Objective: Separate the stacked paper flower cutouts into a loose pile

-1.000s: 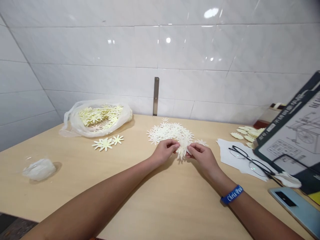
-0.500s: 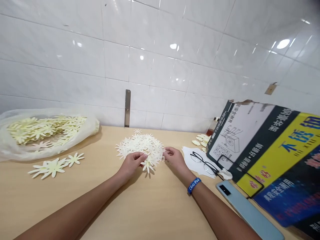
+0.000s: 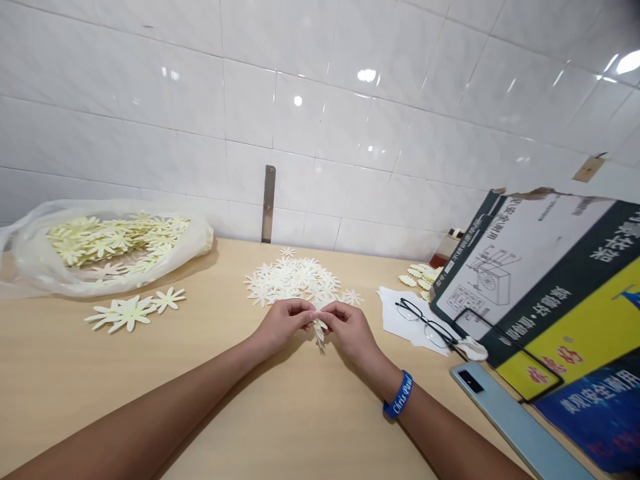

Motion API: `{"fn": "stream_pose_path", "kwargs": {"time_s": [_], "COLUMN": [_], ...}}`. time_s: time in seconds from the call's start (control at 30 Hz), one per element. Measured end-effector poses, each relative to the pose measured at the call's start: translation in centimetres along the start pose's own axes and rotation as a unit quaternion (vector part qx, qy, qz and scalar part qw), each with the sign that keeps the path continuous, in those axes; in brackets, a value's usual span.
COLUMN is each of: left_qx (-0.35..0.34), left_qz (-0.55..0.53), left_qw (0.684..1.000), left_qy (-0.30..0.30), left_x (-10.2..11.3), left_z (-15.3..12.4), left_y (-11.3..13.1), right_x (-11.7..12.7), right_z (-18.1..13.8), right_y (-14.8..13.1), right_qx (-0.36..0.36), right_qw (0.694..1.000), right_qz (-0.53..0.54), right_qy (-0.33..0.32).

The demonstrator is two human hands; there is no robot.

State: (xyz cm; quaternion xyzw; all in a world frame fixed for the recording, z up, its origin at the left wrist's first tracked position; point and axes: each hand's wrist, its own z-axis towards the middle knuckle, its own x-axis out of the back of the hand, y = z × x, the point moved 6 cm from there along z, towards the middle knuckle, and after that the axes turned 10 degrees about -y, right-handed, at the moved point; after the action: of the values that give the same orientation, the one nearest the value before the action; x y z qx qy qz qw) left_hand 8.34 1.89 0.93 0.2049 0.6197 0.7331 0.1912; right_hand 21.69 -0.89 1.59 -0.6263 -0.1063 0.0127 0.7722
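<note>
Far to the left of your hands, a clear plastic bag lies open on the counter, with pale yellow flowers heaped inside. Nearer your left side, a few yellow cutouts overlap on the wood. Beyond your hands, a metal strip stands upright against the tiled wall, and in front of it spreads a pile of white flowers, just past your fingers.

Your left hand and right hand meet at the near edge of that pile, both pinching a small pale flower between thumbs and fingers. It hangs tilted below your fingertips; whether it is one layer or several, you cannot tell. A blue wristband circles your right wrist.

To the right of your hands, black-framed glasses rest on white paper, scalloped pieces lie behind, and a phone sits before a printed box.
</note>
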Motion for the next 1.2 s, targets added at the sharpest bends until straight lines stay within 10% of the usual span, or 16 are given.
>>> {"fn": "stream_pose_path", "kwargs": {"time_s": [0.8, 0.97, 1.2], "left_qx": [0.024, 0.017, 0.01], "left_qz": [0.019, 0.06, 0.086], "left_qw": [0.997, 0.996, 0.996], "left_qy": [0.069, 0.059, 0.009], "left_x": [1.6, 1.3, 0.1], "left_z": [0.2, 0.2, 0.0], "left_y": [-0.1, -0.3, -0.7], "right_x": [8.5, 5.7, -0.2], "right_z": [1.5, 0.2, -0.7], "right_y": [0.6, -2.3, -1.2], "right_qx": [0.022, 0.083, 0.018], "right_qw": [0.972, 0.957, 0.996], "right_qz": [-0.128, -0.23, -0.082], "right_qy": [0.195, 0.157, -0.016]}}
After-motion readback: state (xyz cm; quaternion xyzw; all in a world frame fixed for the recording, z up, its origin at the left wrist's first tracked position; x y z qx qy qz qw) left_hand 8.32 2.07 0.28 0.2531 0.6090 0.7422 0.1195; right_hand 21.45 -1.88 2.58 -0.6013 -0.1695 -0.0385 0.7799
